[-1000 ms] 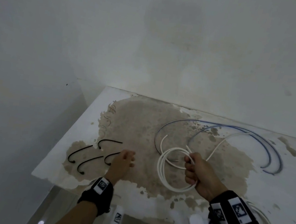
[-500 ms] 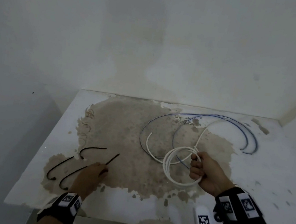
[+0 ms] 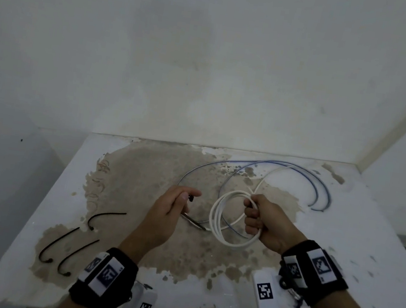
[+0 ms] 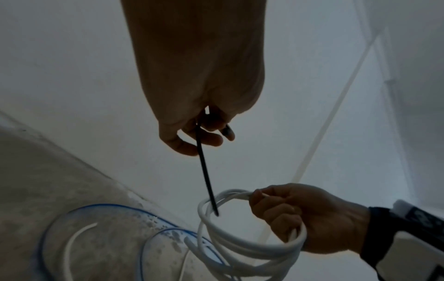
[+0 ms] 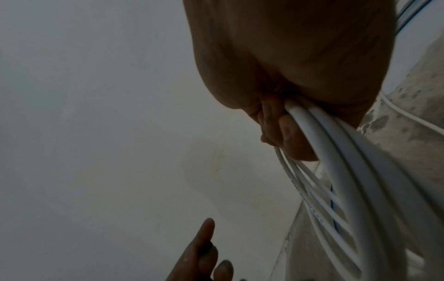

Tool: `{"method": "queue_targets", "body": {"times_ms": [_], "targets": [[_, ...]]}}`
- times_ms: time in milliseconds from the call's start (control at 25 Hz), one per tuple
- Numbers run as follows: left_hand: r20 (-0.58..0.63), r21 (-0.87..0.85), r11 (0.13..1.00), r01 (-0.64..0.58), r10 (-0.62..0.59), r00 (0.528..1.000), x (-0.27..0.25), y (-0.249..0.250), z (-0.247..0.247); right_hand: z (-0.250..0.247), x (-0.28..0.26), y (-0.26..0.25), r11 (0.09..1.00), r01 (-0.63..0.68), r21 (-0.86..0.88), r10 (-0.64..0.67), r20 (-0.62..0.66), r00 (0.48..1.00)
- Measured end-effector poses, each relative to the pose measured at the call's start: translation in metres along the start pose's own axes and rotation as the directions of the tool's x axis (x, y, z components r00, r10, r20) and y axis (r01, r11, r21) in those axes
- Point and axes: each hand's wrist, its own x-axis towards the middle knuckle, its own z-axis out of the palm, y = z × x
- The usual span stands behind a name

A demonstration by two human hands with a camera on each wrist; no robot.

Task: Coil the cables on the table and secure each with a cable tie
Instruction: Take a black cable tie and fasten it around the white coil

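Observation:
My right hand [image 3: 262, 223] grips a coiled white cable [image 3: 218, 222] [image 4: 240, 245] [image 5: 341, 171] above the table [image 3: 378, 259], and a loose tail of it runs toward the back. Left of the coil, my left hand [image 3: 176, 202] [image 4: 204, 129] pinches a black cable tie [image 3: 193, 221] [image 4: 205, 171]. In the left wrist view the tie's tip points into the ring of the coil. A blue cable [image 3: 307, 173] [image 4: 96, 207] lies uncoiled in wide arcs on the table behind the hands.
Three more black cable ties [image 3: 105, 217] lie on the stained patch at the table's front left. Walls close the table at the back and right. White tagged units hang by both wrists near the front edge [image 3: 266, 296].
My left hand picked one tie up from the group at the left and carried it right, up to the white coil. The right hand kept hold of the coil.

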Motion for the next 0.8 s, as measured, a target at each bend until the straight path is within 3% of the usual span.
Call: {"method": "queue_targets", "body": {"times_ms": [320,560,680,800], "targets": [[0.163,-0.12,0.988,0.098,-0.078,0.983,0.006,0.019,0.029,-0.007,-0.011,-0.011,1.0,0.004,0.019,-0.004,0.021,1.0],[0.313,-0.103,0.978,0.183,-0.142,0.939,0.008,0.039,0.065,-0.001,-0.011,-0.019,0.982,-0.046,0.182,0.035,0.064,0.997],[0.341,-0.132,0.982,0.134,-0.082,0.936,0.008,0.049,0.078,0.0,-0.011,-0.023,0.957,-0.093,0.276,0.07,0.093,0.993],[0.32,-0.089,0.994,0.06,-0.028,0.947,0.01,0.052,0.087,-0.006,-0.008,-0.025,0.956,-0.058,0.289,0.045,0.051,0.998]]}}
